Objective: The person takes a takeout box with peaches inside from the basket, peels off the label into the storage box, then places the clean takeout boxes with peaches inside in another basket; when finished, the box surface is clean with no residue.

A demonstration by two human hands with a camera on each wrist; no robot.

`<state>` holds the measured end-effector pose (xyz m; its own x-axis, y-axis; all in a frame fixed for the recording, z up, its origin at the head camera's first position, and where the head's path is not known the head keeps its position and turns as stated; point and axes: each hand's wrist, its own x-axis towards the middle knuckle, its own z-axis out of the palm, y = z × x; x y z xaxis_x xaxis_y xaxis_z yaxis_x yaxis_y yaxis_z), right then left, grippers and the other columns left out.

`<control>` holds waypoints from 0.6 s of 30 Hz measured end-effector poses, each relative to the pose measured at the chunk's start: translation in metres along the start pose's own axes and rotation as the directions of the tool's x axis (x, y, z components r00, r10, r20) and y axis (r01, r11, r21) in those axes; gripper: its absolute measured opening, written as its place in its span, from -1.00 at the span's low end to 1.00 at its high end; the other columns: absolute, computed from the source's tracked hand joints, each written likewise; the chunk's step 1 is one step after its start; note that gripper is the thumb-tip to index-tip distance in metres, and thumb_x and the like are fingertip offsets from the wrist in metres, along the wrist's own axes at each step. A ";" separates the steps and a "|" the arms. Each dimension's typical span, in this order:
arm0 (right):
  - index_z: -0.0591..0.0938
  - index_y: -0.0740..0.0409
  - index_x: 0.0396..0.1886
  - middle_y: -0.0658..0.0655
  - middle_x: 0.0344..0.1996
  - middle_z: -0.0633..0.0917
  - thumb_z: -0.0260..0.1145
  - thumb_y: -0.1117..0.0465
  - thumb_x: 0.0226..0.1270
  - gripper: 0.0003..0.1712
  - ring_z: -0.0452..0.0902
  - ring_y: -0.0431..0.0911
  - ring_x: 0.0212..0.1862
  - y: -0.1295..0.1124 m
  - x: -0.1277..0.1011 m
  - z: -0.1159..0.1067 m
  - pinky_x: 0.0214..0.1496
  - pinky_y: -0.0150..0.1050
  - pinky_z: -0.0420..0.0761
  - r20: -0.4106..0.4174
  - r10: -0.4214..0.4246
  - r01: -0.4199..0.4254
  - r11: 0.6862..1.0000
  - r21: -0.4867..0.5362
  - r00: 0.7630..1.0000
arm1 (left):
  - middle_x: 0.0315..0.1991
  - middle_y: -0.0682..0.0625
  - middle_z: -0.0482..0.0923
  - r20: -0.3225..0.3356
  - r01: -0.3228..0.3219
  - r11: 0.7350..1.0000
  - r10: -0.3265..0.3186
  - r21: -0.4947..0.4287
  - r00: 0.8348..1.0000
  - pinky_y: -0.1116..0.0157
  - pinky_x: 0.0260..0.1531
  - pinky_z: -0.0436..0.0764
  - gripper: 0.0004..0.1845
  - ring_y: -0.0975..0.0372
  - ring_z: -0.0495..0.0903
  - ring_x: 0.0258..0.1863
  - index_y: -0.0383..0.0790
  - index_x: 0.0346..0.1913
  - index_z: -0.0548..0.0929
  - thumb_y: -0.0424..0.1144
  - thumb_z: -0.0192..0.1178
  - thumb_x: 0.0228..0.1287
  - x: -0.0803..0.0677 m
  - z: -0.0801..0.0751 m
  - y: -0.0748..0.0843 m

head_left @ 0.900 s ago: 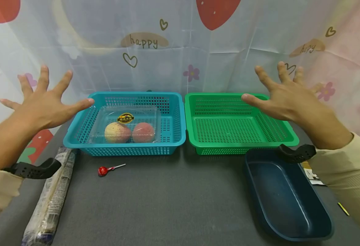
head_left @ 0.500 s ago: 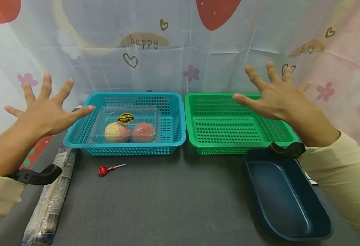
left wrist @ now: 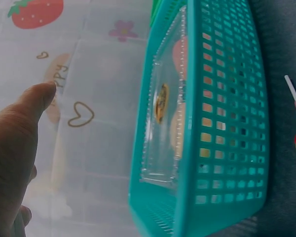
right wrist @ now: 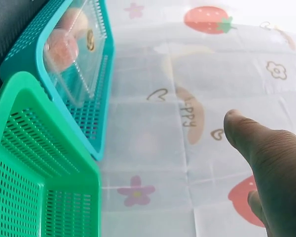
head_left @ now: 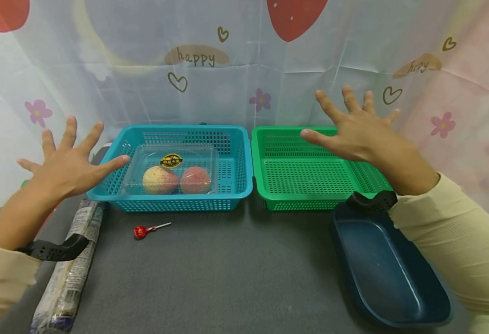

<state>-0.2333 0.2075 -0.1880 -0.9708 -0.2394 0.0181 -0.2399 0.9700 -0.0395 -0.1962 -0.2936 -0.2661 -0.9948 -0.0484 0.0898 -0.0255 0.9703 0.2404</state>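
The backdrop cloth (head_left: 244,69) carries the word "happy" (head_left: 196,56) on a tan patch, and the same word again, creased and only partly readable, further right (head_left: 418,66). The round sticker (head_left: 170,160) on the clear fruit box (head_left: 171,169) and the print on the wrapped roll (head_left: 66,273) are too small to read.
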 end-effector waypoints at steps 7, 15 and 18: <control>-0.34 -0.39 0.52 0.25 0.49 -0.38 -0.27 -0.64 0.16 0.04 -0.65 0.41 0.37 -0.010 0.006 0.005 -0.06 0.66 -0.46 -0.014 -0.033 0.033 0.999 0.007 0.999 | 0.45 -0.21 -0.70 0.008 -0.010 1.000 0.010 -0.014 1.000 -0.59 -0.29 -0.51 0.04 -0.33 -0.74 0.28 0.05 0.54 -0.31 0.51 -0.17 0.20 -0.003 0.013 -0.008; -0.34 -0.40 0.52 0.19 0.50 -0.40 -0.27 -0.65 0.14 0.04 -0.64 0.39 0.38 -0.019 0.011 0.011 -0.03 0.65 -0.44 -0.012 -0.056 0.056 0.998 0.009 0.998 | 0.46 -0.22 -0.64 0.042 -0.055 0.997 0.057 -0.052 0.997 -0.63 -0.31 -0.43 0.00 -0.40 -0.63 0.30 0.06 0.54 -0.31 0.45 -0.14 0.25 -0.004 0.027 -0.014; -0.33 -0.40 0.52 0.20 0.50 -0.39 -0.28 -0.65 0.14 0.04 -0.63 0.39 0.39 -0.023 0.013 0.012 -0.01 0.63 -0.45 -0.013 -0.064 0.064 0.998 0.008 0.998 | 0.47 -0.25 -0.62 0.040 -0.071 0.996 0.073 -0.062 0.997 -0.63 -0.32 -0.41 0.00 -0.42 -0.62 0.29 0.04 0.54 -0.30 0.44 -0.13 0.26 -0.004 0.031 -0.015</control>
<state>-0.2405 0.1812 -0.1990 -0.9533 -0.3003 0.0334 -0.3016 0.9523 -0.0466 -0.1952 -0.3012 -0.2996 -0.9971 0.0320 0.0687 0.0509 0.9548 0.2929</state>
